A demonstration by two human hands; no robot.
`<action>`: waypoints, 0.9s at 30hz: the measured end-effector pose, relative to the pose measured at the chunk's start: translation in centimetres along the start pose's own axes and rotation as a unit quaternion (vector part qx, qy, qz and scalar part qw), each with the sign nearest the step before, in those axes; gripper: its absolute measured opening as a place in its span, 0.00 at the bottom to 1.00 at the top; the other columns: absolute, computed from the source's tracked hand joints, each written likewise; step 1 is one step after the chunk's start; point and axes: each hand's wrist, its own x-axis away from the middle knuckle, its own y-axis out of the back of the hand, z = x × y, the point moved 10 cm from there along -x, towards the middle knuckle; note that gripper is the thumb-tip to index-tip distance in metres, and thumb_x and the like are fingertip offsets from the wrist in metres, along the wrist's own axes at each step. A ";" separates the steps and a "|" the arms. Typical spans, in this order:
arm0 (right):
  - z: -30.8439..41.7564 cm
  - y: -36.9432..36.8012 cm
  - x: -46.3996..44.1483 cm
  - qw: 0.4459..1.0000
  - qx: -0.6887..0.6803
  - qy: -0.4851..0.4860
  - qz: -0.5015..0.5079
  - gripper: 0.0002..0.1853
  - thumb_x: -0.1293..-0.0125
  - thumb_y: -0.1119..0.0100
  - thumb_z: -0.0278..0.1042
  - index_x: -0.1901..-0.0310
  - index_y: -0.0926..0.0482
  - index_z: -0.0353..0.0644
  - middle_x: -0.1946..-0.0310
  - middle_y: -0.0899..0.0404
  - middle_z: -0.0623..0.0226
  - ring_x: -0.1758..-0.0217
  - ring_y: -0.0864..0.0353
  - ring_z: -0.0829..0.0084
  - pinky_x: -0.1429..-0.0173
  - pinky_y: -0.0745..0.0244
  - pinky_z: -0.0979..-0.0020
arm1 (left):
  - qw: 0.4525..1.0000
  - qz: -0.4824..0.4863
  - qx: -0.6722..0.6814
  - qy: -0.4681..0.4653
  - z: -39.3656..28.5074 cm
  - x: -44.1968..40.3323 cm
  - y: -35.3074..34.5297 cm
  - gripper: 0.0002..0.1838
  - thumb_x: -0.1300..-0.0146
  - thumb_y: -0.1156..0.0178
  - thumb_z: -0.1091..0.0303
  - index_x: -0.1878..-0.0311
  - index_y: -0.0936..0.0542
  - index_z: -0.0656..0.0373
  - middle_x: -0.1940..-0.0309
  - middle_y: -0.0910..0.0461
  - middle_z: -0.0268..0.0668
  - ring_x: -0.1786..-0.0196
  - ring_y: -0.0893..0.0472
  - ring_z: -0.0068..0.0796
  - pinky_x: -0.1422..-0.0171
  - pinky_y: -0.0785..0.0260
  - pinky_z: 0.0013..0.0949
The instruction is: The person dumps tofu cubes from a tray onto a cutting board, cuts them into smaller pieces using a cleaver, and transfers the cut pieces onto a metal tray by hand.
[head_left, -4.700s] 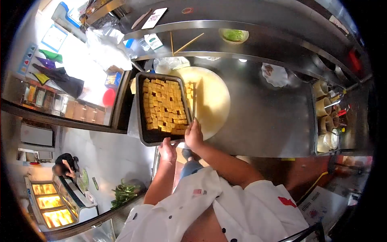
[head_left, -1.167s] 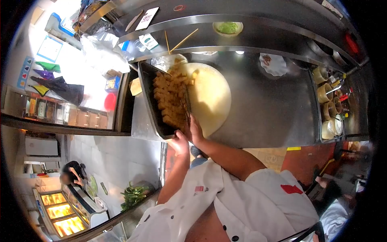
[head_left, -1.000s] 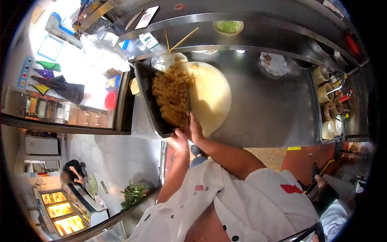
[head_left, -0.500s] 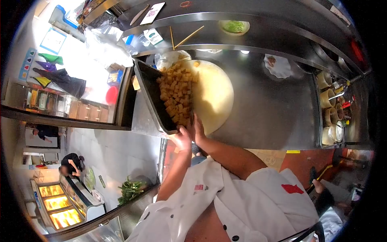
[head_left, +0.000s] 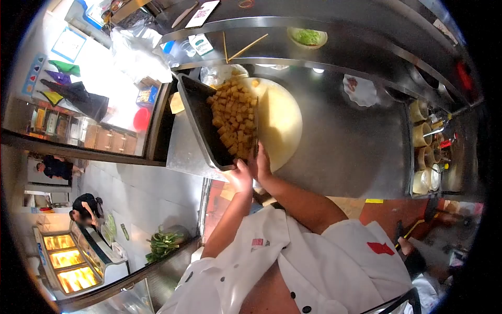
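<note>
A dark, deep rectangular tray point(head_left: 196, 112) is held up at a slant in front of me, overlapping the left part of a pale round board point(head_left: 285, 120). Small golden-brown cubes point(head_left: 232, 115) lie along the tray's right side; I cannot tell what food they are. My left hand point(head_left: 239, 175) grips the tray's near corner. Close beside it, my right hand point(head_left: 261, 163) is closed at the tray's near right edge, its fingertips partly hidden. One loose cube point(head_left: 255, 83) shows near the board's far edge.
A steel counter point(head_left: 345, 152) extends rightward, with a white scalloped plate point(head_left: 361, 93) on it. On the shelf lie chopsticks point(head_left: 248, 47) and a bowl of shredded greens point(head_left: 307, 36). Seasoning containers point(head_left: 426, 141) line the right side. A person point(head_left: 86, 206) bends over a display case at left.
The view has shifted slightly. The tray's slant has changed a little and its cubes sit more clearly inside its right edge. Both hands remain at the near end.
</note>
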 end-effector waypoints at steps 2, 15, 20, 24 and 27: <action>-0.1 -0.3 -0.3 0.992 -0.123 0.018 0.010 0.29 0.24 0.44 0.38 0.27 0.35 0.33 0.34 0.26 0.38 0.31 0.25 0.43 0.30 0.28 0.52 | 0.999 -0.048 -0.006 -0.001 0.2 0.1 0.5 0.28 0.34 0.45 0.75 0.34 0.37 0.80 0.42 0.25 0.62 0.40 0.21 0.54 0.35 0.28 0.45; 5.8 1.7 2.5 0.822 -0.528 -0.168 0.131 0.28 0.20 0.51 0.46 0.28 0.36 0.36 0.37 0.25 0.52 0.36 0.25 0.56 0.31 0.29 0.57 | 0.988 -0.071 -0.125 0.047 -0.7 1.3 -0.8 0.46 0.39 0.39 0.72 0.24 0.51 0.81 0.26 0.45 0.71 0.23 0.43 0.68 0.15 0.57 0.55; 6.7 5.9 0.8 0.990 0.112 0.057 0.066 0.25 0.28 0.49 0.29 0.31 0.33 0.32 0.43 0.24 0.36 0.41 0.24 0.40 0.38 0.27 0.51 | 0.984 -0.108 -0.140 -0.037 -3.1 0.9 -1.1 0.34 0.41 0.41 0.77 0.29 0.33 0.72 0.31 0.36 0.66 0.29 0.36 0.68 0.20 0.49 0.58; 8.4 7.9 0.6 0.991 0.039 0.107 0.071 0.19 0.28 0.52 0.28 0.38 0.29 0.32 0.48 0.23 0.38 0.46 0.23 0.39 0.42 0.27 0.48 | 0.975 -0.101 -0.173 -0.095 -5.0 0.7 -2.3 0.32 0.39 0.43 0.78 0.30 0.32 0.72 0.32 0.34 0.65 0.32 0.32 0.65 0.23 0.46 0.56; 7.8 8.4 0.2 0.994 0.037 0.061 0.088 0.24 0.29 0.49 0.24 0.32 0.32 0.35 0.44 0.22 0.44 0.41 0.21 0.48 0.38 0.26 0.54 | 0.979 -0.079 -0.164 -0.093 -5.1 0.9 -3.1 0.39 0.44 0.42 0.78 0.25 0.36 0.69 0.29 0.37 0.63 0.27 0.39 0.68 0.18 0.56 0.59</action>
